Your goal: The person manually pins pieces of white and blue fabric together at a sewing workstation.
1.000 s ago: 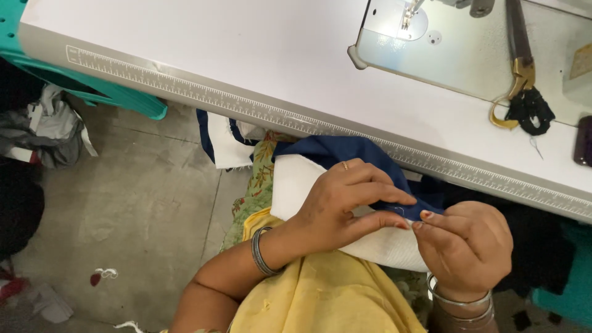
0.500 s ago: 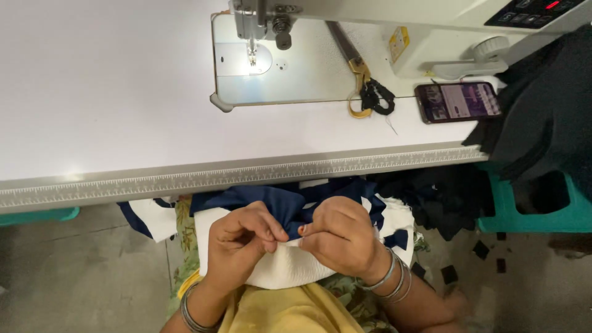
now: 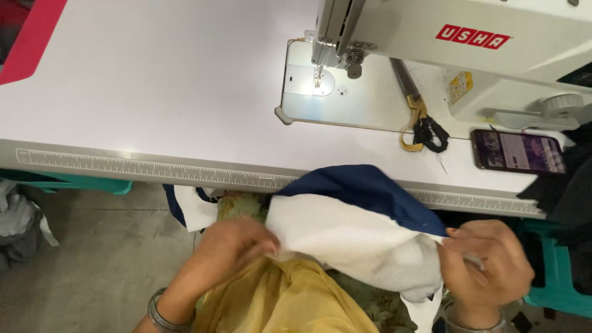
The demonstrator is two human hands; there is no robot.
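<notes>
Cloth (image 3: 354, 237) stretched between hands, left hand (image 3: 231, 250) and right hand (image 3: 487, 265) each gripping an edge

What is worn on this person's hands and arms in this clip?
Both hands are bare, with no gloves. The left hand has a silver metal bangle at the wrist; the right hand has a similar silver bangle. No sleeves reach the forearms. Yellow fabric garment below.

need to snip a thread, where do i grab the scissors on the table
Take the scissors by the looped handles, the gold and black rings at the end nearest the table's front edge. Come from the front, beside the phone. The blades point away, running back under the sewing machine, so that end looks harder to reach.
</notes>
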